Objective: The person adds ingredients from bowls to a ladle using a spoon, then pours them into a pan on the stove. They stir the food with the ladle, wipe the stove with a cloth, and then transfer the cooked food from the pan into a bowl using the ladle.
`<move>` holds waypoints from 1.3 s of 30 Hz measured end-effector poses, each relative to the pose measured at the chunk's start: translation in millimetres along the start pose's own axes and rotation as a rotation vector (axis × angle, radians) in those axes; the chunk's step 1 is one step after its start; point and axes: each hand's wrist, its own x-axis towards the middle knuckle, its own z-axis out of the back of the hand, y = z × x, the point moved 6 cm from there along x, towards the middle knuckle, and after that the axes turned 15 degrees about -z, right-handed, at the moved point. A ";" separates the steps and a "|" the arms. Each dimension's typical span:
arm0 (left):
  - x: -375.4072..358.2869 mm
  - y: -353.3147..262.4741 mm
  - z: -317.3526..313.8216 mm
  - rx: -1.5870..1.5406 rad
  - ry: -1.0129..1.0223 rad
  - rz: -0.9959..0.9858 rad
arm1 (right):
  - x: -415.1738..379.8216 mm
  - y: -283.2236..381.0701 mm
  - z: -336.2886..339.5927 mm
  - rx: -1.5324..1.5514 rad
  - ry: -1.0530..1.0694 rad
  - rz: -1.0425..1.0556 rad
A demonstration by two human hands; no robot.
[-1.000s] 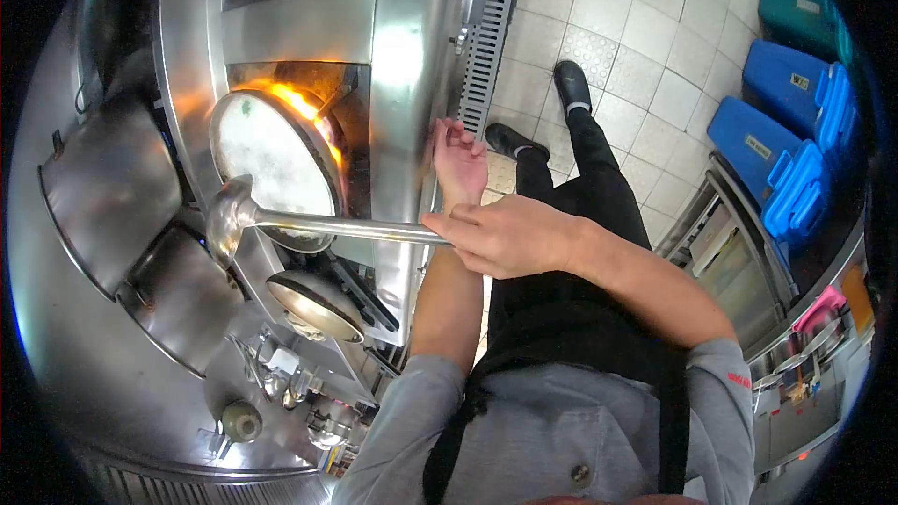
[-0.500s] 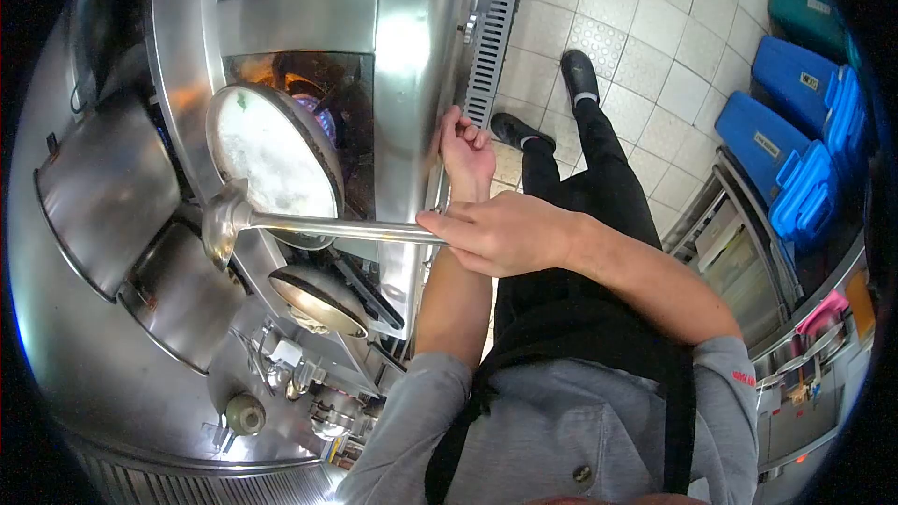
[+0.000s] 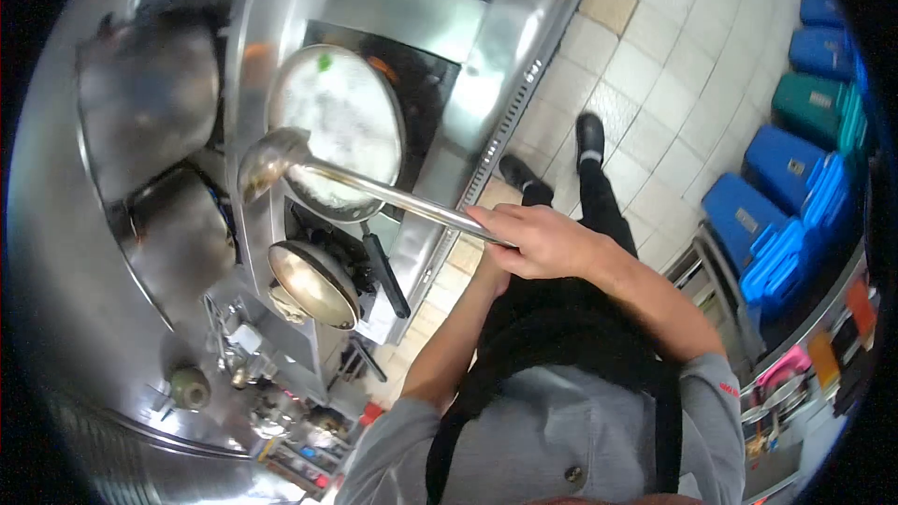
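Holding a long-handled metal ladle [image 3: 393, 195] out across a stove — gripped near the end of its handle by the curled fingers of the right hand [image 3: 543, 243], with the bowl at the near left edge of a wide pan [image 3: 400, 131]. Impossible to tell whether touching the rim there. Filled, in the pan's case, with a white, foamy-looking liquid [image 3: 341, 108], dotted near the far rim with a bright green bit [image 3: 325, 63], and set beside a small orange glow [image 3: 382, 67]. Showing little of the left hand [image 3: 493, 279], mostly hidden behind the right — no telling whether spread or closed. Flanked on the stove by a smaller pan [image 3: 304, 276], with a pale cloth [image 3: 288, 306] at its edge. Dressed in a grey shirt [image 3: 552, 402] and black apron [image 3: 561, 327], standing on pale floor tiles [image 3: 645, 65], with blue bins [image 3: 748, 210] and a green bin [image 3: 809, 105] lined up to the right.
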 end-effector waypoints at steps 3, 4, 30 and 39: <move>-66.2 -9.2 11.7 0.013 0.178 0.299 | 1.0 27.5 11.3 0.101 -0.089 -0.007; -83.0 -27.0 19.0 0.001 0.156 0.240 | 1.9 38.2 14.6 0.136 -0.061 -0.058; -259.0 -149.2 139.3 -0.008 0.283 -0.511 | -6.6 97.0 43.5 -0.444 -0.163 -0.502; -275.9 -154.9 156.9 -0.007 0.230 -0.600 | 12.0 104.1 35.9 -0.591 -0.215 -0.392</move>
